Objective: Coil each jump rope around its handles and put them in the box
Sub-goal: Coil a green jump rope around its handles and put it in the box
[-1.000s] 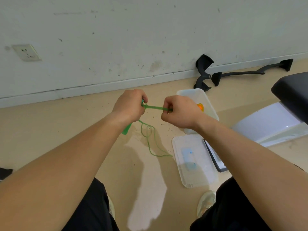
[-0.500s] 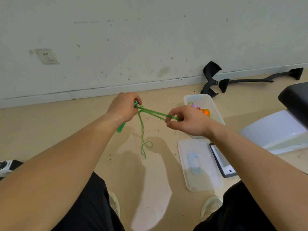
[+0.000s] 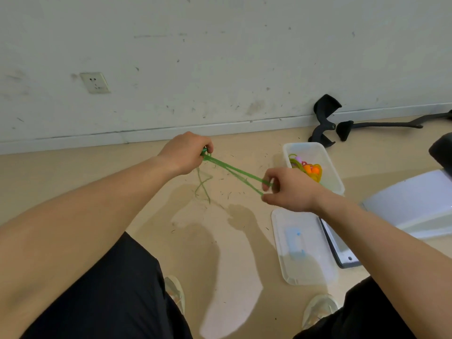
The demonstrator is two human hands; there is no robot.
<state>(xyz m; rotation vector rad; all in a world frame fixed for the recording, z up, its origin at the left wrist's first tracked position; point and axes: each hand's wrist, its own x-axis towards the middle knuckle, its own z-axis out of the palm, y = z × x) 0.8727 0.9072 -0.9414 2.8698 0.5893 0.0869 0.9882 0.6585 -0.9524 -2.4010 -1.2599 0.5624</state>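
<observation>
From the head camera, the person holds one green jump rope (image 3: 234,168) in the air above the floor (image 3: 122,182), in front of their knees. The rope is pulled tight between the two hands. Its long line slopes from the upper left, near the wall, down to the lower right, near the person. Two tight strands can be counted between the hands. The left hand (image 3: 186,152) is curled in a fist round the top end, and a bit of green handle pokes out by the fingers. The right hand (image 3: 288,189) pinches the low end of the strands with thumb and fingertips. A loose part of the rope hangs down under the left hand to the floor. There is one clear box (image 3: 335,184) just behind the right hand, with a bundle of coiled ropes (image 3: 307,168) in yellow, orange and pink inside; how many cannot be told. One clear lid (image 3: 303,245) lies flat on the floor near the box.
</observation>
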